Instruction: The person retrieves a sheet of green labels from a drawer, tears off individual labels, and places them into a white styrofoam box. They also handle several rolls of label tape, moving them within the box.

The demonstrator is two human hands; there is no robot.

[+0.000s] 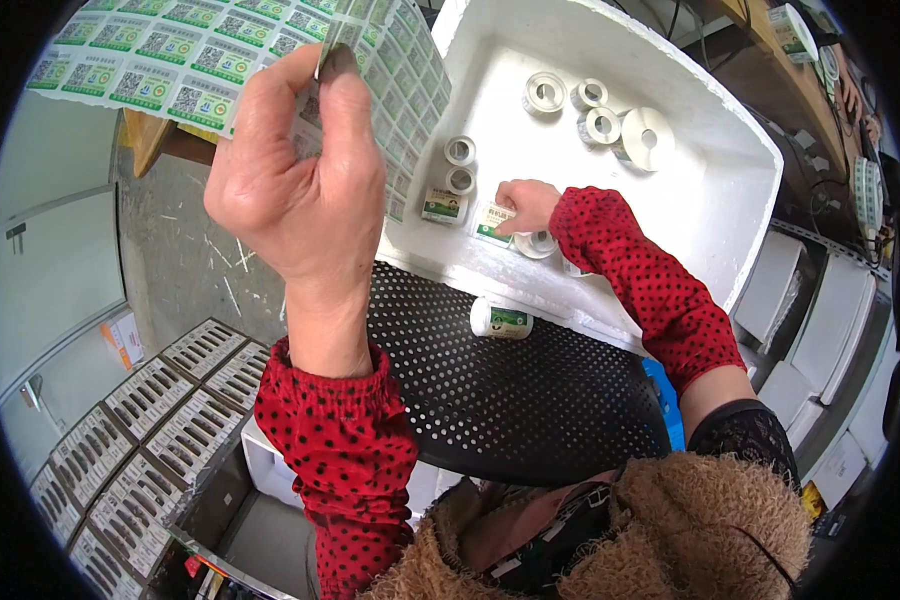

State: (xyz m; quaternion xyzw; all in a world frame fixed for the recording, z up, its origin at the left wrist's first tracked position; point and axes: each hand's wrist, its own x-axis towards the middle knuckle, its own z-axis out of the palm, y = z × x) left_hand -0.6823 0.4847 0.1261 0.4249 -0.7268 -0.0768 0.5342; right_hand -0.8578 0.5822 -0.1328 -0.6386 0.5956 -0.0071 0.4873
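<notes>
Raised at the upper left, my left hand [310, 190] pinches a sheet of stickers [200, 55] between thumb and fingers. Its rows carry small green-and-white labels with square codes, and part of the sheet folds over behind the hand. My right hand [530, 205] reaches into a white foam box [715, 200], its closed fingers on a green-and-white label roll [492, 226] near the front wall. Just right of that roll lies another label roll [535, 244], partly covered by my red dotted sleeve. Two small label rolls [459, 165] and a green-printed roll [443, 206] stand to the left.
Farther back in the box are several more rolls, the largest a wide label roll [647, 139]. A black perforated chair seat [510, 400] sits before me with a label roll [501, 320] on it. Printed cartons [150, 430] are stacked at lower left; white boxes [820, 330] stand right.
</notes>
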